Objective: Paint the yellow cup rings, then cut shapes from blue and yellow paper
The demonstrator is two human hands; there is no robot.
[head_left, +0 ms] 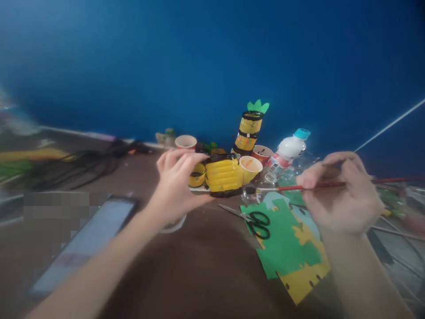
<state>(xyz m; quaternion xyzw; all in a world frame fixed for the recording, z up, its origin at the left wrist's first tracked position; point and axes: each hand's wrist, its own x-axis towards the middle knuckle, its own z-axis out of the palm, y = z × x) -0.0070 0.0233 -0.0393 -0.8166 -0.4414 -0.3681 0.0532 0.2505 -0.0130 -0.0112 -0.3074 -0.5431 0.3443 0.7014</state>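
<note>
My left hand (pixel 179 177) is closed round one end of a yellow ribbed cylinder (pixel 224 175) with black rims. Its fingers are at the top edge and the thumb is at the bottom. In my right hand (pixel 345 195) is a paintbrush (pixel 288 188) with a red handle, its dark tip pointing left toward the cylinder but apart from it. Behind the cylinder stands a yellow-and-black banded tube (pixel 246 133) with a green paper crown (pixel 258 106). A yellow paper cup (pixel 250 168) with paint marks is beside the cylinder.
Black-handled scissors (pixel 259 223) lie on green paper (pixel 287 254), over yellow paper (pixel 297 290). A white bottle with a blue cap (pixel 288 150) and a red cup (pixel 262 153) stand near the blue wall. A phone-like screen (pixel 89 239) lies left; dark cables (pixel 89 164) lie behind it.
</note>
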